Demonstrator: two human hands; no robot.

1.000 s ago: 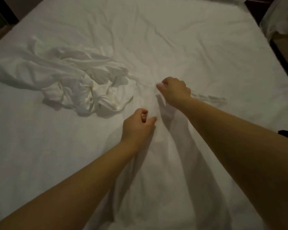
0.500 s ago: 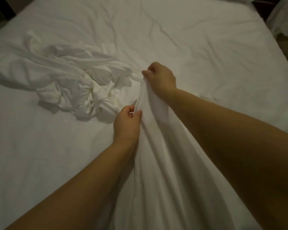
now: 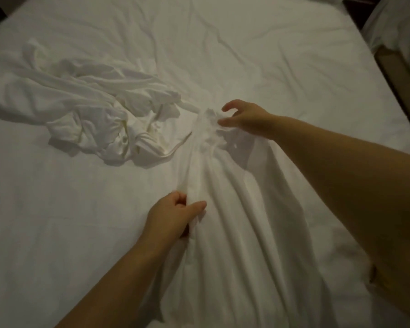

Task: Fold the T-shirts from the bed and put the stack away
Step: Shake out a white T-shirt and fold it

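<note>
Two hands work over a white bed (image 3: 282, 58) whose wrinkled sheet fills nearly the whole view, with the edge of a second white-covered surface (image 3: 395, 29) just beyond a dark gap at the upper right. Next in size, a white T-shirt (image 3: 237, 209) lies drawn out lengthwise down the middle of the bed, gathered into long folds that run from a bunched, narrow end near the bed's centre toward the person. Beside that bunched end, to the left and touching it or nearly so, sits a crumpled heap (image 3: 97, 114) of more white garments, one thin hem trailing out toward the stretched shirt. The left hand (image 3: 173, 216) is at the shirt's left edge, about halfway along its length: its fingers are curled in and its thumb lies straight across them, pinching a ridge of the fabric between the two. The right hand (image 3: 244, 119) reaches to the bunched far end; its fingers are spread and only loosely bent, forefinger lifted clear, thumb tip against the blurred cloth, so it touches the shirt without closing round it.
</note>
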